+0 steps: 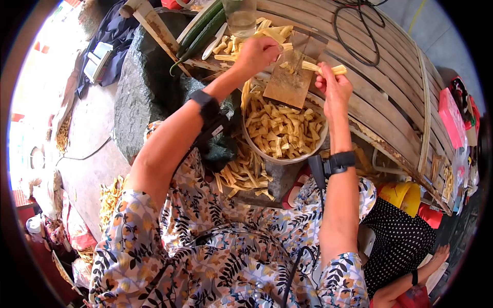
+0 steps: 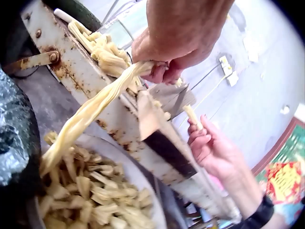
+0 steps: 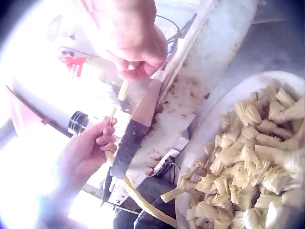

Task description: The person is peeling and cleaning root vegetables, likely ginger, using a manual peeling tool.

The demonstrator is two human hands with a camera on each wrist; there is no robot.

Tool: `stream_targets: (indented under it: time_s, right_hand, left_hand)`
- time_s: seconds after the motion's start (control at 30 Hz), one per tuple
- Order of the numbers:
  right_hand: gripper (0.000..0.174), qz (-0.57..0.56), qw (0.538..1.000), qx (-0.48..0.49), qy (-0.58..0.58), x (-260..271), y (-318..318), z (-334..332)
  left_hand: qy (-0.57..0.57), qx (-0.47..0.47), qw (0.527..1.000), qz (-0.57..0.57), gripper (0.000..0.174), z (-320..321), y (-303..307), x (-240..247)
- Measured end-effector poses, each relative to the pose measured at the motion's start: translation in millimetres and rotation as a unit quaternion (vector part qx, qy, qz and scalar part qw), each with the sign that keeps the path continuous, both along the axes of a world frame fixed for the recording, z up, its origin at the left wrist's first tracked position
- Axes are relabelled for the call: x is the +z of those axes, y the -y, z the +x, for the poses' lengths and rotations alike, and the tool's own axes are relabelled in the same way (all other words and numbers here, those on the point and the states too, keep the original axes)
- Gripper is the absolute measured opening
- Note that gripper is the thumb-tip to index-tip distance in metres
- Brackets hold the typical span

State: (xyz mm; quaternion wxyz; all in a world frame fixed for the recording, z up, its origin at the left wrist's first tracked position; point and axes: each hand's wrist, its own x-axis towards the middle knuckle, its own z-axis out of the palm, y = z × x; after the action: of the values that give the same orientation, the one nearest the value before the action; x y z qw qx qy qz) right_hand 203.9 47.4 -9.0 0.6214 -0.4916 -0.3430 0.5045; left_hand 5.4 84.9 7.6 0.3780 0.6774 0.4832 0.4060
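My left hand pinches one end of a long pale yellow strip, which hangs down toward the bowl in the left wrist view. My right hand grips a short yellow piece that sticks out on both sides of the fingers. Between the hands lies a wooden board with small scraps on it. Below the board, a round white bowl holds many short, knotted-looking yellow pieces. The two hands are apart.
Behind my left hand are more yellow pieces, a glass of liquid and green cucumbers. A black cable lies on the slatted table. Loose strips lie below the bowl. Another person's arm shows at lower right.
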Motion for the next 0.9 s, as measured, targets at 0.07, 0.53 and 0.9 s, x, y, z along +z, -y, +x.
stream_targets:
  time_s: [0.07, 0.53, 0.9]
  right_hand:
    - [0.024, -0.024, 0.995, 0.087, -0.033, 16.8, 18.9, -0.1]
    - [0.012, 0.095, 0.966, 0.167, 0.173, 38.5, 62.7, -14.2]
    - [0.018, -0.022, 0.888, 0.199, 0.415, 47.6, 81.4, -7.2]
  left_hand:
    - [0.11, -0.072, 0.984, -0.117, 0.015, -12.2, 12.0, 10.6]
    - [0.074, -0.208, 0.975, -0.031, 0.014, 4.2, 84.7, 11.6]
    - [-0.15, -0.171, 0.945, 0.235, 0.013, 12.7, 106.6, 14.7]
